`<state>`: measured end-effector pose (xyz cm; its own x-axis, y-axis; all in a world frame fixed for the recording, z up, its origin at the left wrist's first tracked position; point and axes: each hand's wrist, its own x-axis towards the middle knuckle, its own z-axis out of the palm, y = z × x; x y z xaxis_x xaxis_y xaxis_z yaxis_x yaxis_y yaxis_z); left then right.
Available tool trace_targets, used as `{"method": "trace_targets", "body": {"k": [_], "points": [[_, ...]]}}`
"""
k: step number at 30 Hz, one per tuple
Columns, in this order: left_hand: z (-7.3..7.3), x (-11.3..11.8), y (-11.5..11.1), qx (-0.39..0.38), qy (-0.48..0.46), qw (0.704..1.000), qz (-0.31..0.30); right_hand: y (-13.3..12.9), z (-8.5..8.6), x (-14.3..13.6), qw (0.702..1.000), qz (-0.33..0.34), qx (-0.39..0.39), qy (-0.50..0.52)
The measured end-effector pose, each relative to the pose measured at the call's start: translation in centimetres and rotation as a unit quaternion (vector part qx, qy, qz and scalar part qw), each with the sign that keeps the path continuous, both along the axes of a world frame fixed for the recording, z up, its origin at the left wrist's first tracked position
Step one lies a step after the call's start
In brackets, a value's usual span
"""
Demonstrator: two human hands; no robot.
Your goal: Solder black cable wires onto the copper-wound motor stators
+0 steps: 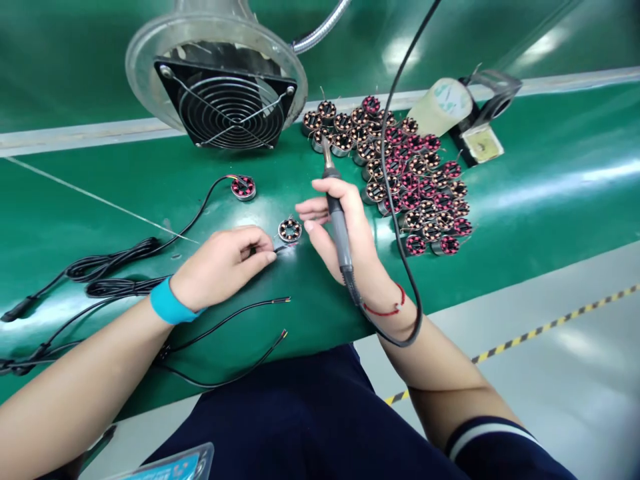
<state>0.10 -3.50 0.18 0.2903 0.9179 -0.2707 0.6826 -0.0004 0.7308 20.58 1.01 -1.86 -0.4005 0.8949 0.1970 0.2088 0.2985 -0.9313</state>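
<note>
My left hand (227,260), with a teal band at the wrist, is closed on a black cable whose stripped end (287,247) points right, just below a small copper-wound stator (290,230) on the green table. My right hand (345,227) holds a grey soldering iron (340,227) in the crook of the thumb, its metal tip pointing up and away. The fingers of that hand reach left, close to the stator. A stator with pink windings (243,188) and a cable attached lies farther back.
A round fume hood with a fan grille (230,113) stands at the back. Many stators (395,160) are grouped at the right, near a tape roll (445,103) and iron stand with sponge (481,143). Coiled black cables (117,260) lie left; the iron's cord (384,140) hangs across.
</note>
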Motion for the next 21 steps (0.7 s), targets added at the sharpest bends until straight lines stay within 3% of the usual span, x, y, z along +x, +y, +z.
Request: {"method": "trace_targets", "body": {"k": [3,7,13,21], "points": [[0.2,-0.3,0.2,-0.084,-0.082,0.99,0.073,-1.6,0.0,-0.7,0.996,-0.017,-0.062,0.063],[0.4,-0.4,0.3,-0.135,-0.107,0.981,0.094,-2.6,-0.9,-1.4,0.987,-0.006,-0.096,0.131],[0.9,-0.5,0.5,-0.165,-0.123,0.976,0.068,-2.2,-1.7,-1.7,0.973,0.011,-0.116,0.199],[1.0,-0.8,0.4,-0.187,-0.137,0.973,0.024,-2.0,-1.7,-1.4,0.968,0.063,-0.117,0.214]]}}
